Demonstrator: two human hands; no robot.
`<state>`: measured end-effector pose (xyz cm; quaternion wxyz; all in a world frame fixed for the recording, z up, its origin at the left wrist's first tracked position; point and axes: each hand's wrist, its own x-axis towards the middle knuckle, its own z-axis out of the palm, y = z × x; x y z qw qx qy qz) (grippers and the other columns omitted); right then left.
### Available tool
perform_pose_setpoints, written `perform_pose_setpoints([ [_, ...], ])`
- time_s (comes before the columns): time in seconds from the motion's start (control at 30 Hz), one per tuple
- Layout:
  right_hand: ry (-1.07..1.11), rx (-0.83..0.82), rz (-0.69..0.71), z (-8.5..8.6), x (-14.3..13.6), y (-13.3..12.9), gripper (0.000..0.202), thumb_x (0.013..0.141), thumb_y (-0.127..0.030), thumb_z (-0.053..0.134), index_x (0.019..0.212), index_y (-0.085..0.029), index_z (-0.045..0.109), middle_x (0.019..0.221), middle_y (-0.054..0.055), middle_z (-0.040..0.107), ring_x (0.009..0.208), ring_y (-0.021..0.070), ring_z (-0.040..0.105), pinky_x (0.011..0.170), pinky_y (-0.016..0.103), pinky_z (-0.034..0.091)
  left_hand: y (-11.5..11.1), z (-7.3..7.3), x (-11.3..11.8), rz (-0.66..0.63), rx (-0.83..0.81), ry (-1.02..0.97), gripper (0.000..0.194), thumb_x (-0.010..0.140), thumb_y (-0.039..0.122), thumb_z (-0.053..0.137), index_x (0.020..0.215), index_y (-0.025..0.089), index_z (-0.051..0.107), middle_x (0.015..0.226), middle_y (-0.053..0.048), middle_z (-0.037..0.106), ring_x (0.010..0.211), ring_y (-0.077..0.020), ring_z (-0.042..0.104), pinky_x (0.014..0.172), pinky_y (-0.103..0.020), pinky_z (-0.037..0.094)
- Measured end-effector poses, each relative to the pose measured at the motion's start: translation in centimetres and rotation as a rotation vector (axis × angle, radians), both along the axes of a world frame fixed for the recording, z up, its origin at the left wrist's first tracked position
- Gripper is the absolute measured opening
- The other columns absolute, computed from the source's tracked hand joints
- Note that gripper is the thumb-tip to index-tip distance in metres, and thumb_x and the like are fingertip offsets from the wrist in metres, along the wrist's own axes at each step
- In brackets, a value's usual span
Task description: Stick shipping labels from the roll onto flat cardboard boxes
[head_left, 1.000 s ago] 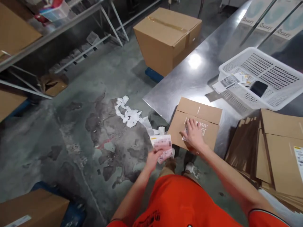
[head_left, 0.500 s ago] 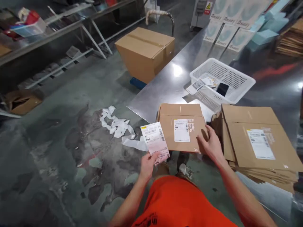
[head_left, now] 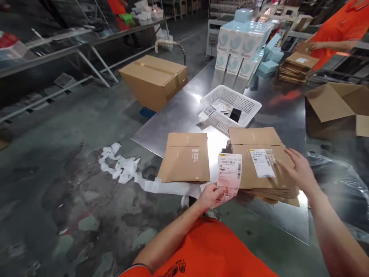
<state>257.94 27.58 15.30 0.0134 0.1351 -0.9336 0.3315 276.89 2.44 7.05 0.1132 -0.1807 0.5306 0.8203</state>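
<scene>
A printed shipping label (head_left: 230, 173) is pinched between the thumb and fingers of my left hand (head_left: 211, 197), held up in front of the cartons. My right hand (head_left: 301, 171) is at the right edge of a flat folded carton (head_left: 245, 169), its fingers spread and holding nothing. That carton tops the right stack and bears a white label (head_left: 262, 163). To the left, another stack of flat cartons (head_left: 184, 161) shows printed words but no label on top. A strip of white backing paper (head_left: 170, 188) trails from near my left hand down to the floor.
A white basket (head_left: 248, 104) with a phone (head_left: 235, 114) and papers stands beyond the stacks on the metal table (head_left: 173, 123). White-and-blue product boxes (head_left: 235, 50) are piled behind. An open carton (head_left: 331, 111) is at right, a large box (head_left: 152, 80) at left. A co-worker (head_left: 337, 34) handles cartons.
The labelled carton has gone from the left stack to the right one with my right hand. My left hand, still gripping its label, has moved right. The view has swung right.
</scene>
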Motion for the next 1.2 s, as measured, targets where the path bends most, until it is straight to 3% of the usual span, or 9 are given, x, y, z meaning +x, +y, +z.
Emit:
perform_pose_setpoints([
  [0.1,-0.331,-0.246,0.428,-0.1,3.7,-7.2,0.077,0.074,-0.052,0.066,0.142,-0.027,0.038,0.145,0.010,0.044,0.120,0.0323,0.052,0.094,0.048,0.049,-1.4,-0.7,2.9,0.009,-0.108,-0.068,0.049,0.064,0.059,0.072,0.076,0.011,0.074,0.069,-0.007,0.070,0.063,-0.0181,0.060,0.060,-0.028,0.046],
  [0.17,-0.552,-0.317,0.636,-0.6,6.2,-12.3,0.069,0.074,-0.051,0.068,0.134,-0.023,0.048,0.127,0.009,0.060,0.103,0.0265,0.061,0.084,0.040,0.053,-2.8,-0.7,4.7,-0.005,-0.160,-0.109,0.046,0.067,0.055,0.072,0.080,0.011,0.074,0.074,-0.008,0.072,0.067,-0.0196,0.062,0.063,-0.028,0.048],
  [0.33,-0.669,-0.293,0.732,-4.2,10.0,-20.3,0.037,0.079,-0.052,0.060,0.083,-0.016,0.066,0.078,0.004,0.068,0.074,0.0199,0.061,0.068,0.032,0.050,-7.0,1.1,6.6,0.363,-0.136,0.059,0.065,0.059,0.035,0.082,0.119,0.018,0.062,0.118,-0.010,0.067,0.105,-0.0240,0.061,0.090,-0.031,0.046],
  [0.47,-0.708,-0.268,0.838,-6.2,11.1,-23.5,0.040,0.083,-0.054,0.056,0.091,-0.016,0.067,0.086,0.005,0.070,0.078,0.0192,0.062,0.067,0.029,0.049,-10.0,1.1,5.8,0.636,-0.235,-0.059,0.032,0.065,0.042,0.076,0.075,0.015,0.064,0.072,-0.002,0.065,0.069,-0.0149,0.057,0.066,-0.025,0.046],
  [0.57,-0.580,-0.144,0.901,-7.3,10.3,-25.7,0.036,0.084,-0.053,0.055,0.086,-0.018,0.067,0.082,0.004,0.069,0.075,0.0183,0.061,0.065,0.028,0.047,-11.5,-1.6,5.3,0.627,-0.300,-0.140,0.037,0.064,0.046,0.075,0.058,0.015,0.056,0.055,0.003,0.053,0.056,-0.0105,0.048,0.054,-0.022,0.039],
  [0.7,-0.275,0.057,0.832,-10.1,6.2,-29.4,0.033,0.090,-0.044,0.047,0.079,-0.020,0.066,0.077,0.005,0.068,0.072,0.0185,0.060,0.067,0.030,0.047,-12.0,-7.1,6.7,0.531,-0.240,-0.224,0.038,0.063,0.049,0.075,0.071,0.013,0.065,0.067,-0.001,0.065,0.066,-0.0152,0.057,0.060,-0.025,0.044],
  [0.87,0.019,0.346,0.645,-12.9,1.3,-32.7,0.049,0.083,-0.051,0.058,0.116,-0.016,0.065,0.111,0.018,0.065,0.102,0.0372,0.056,0.088,0.053,0.042,-11.4,-11.5,12.3,0.292,-0.063,-0.461,0.048,0.048,0.038,0.085,0.086,0.012,0.073,0.088,-0.010,0.075,0.084,-0.0281,0.067,0.078,-0.039,0.053],
  [1.0,0.189,0.435,0.615,-14.7,2.7,-33.6,0.079,0.084,-0.055,0.055,0.147,-0.013,0.036,0.142,0.023,0.045,0.124,0.0453,0.042,0.095,0.059,0.036,-13.1,-10.6,15.0,0.404,-0.061,-0.463,0.046,0.057,0.046,0.080,0.086,0.010,0.075,0.091,-0.013,0.076,0.089,-0.0319,0.069,0.085,-0.042,0.053],
  [1.2,0.202,0.356,0.741,-17.7,6.5,-34.7,0.065,0.094,-0.048,0.037,0.146,-0.010,0.033,0.152,0.019,0.033,0.143,0.0342,0.019,0.113,0.059,0.014,-19.0,-7.9,9.2,0.741,-0.195,-0.261,0.046,0.065,0.043,0.077,0.098,0.012,0.074,0.105,-0.013,0.074,0.102,-0.0313,0.067,0.093,-0.042,0.052],
])
